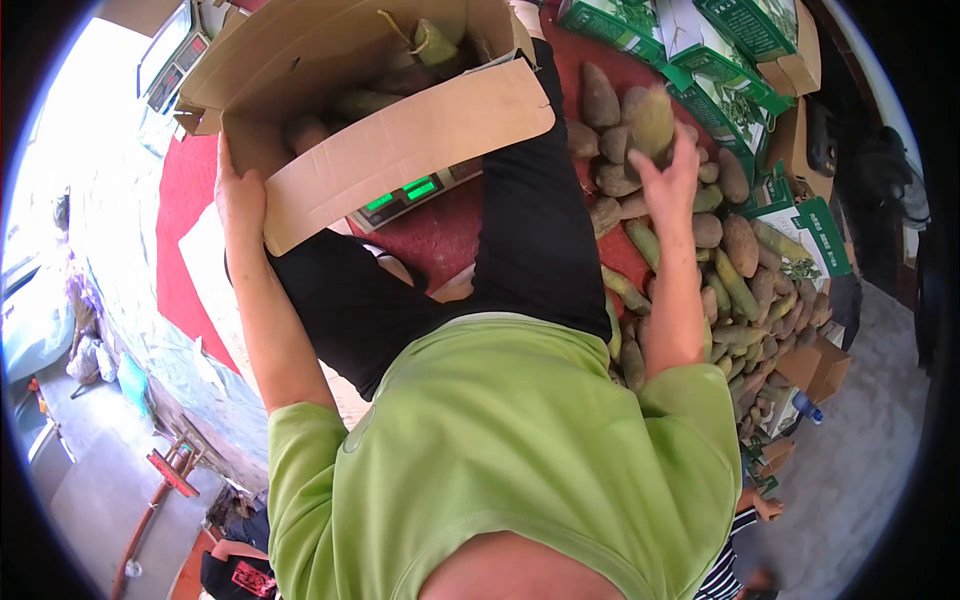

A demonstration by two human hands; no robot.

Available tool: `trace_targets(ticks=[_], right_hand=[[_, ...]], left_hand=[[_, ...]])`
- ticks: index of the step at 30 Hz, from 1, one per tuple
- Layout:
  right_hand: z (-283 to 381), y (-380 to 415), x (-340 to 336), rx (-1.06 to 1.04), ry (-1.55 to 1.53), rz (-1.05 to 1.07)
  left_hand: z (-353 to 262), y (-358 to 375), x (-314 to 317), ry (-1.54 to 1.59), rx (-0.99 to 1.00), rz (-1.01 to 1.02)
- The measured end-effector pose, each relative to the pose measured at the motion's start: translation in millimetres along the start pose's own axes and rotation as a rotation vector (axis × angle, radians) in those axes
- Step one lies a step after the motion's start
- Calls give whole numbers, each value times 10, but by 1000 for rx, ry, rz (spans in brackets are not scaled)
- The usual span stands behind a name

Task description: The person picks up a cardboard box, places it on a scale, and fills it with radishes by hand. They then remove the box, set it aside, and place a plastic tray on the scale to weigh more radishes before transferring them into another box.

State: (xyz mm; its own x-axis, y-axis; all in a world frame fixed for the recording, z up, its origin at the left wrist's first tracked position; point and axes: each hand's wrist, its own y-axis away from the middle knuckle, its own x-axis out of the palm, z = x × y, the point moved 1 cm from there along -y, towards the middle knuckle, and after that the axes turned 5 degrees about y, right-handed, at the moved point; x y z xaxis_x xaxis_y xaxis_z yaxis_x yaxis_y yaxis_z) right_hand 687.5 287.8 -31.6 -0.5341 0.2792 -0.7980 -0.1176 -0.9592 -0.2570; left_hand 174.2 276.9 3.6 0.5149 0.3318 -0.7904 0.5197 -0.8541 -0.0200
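Observation:
My left hand (pixel 240 195) is at the left edge of an open cardboard box (pixel 410 135), its fingers pressed on the wall near the folded-out flap. Inside the box lie several long brown and greenish tubers (pixel 435 45), partly hidden by the flap. Under the box is a scale (pixel 410 198) with lit green digits. My right hand (pixel 668 165) is closed around a yellowish-green tuber (pixel 652 120), held upright over a large pile of tubers (pixel 740 245) on the right.
Green and white printed boxes (pixel 720 95) stand at the upper right. A second device with a display (pixel 172 70) is at the upper left. Red cloth (pixel 185 240) covers the surface below. Parts of other people show at the bottom left and bottom right.

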Motion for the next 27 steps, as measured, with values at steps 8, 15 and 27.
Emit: trace_targets(ticks=[8,15,27], right_hand=[[1923,-787,-279,-536,-108,-153],[2492,-905,489,-705,-169,66],[261,-399,464,-60,-271,-13]], left_hand=[[73,-37,18,-33,-9,0],[70,-14,0,-30,-9,11],[-9,14,-24,98,-5,2]])
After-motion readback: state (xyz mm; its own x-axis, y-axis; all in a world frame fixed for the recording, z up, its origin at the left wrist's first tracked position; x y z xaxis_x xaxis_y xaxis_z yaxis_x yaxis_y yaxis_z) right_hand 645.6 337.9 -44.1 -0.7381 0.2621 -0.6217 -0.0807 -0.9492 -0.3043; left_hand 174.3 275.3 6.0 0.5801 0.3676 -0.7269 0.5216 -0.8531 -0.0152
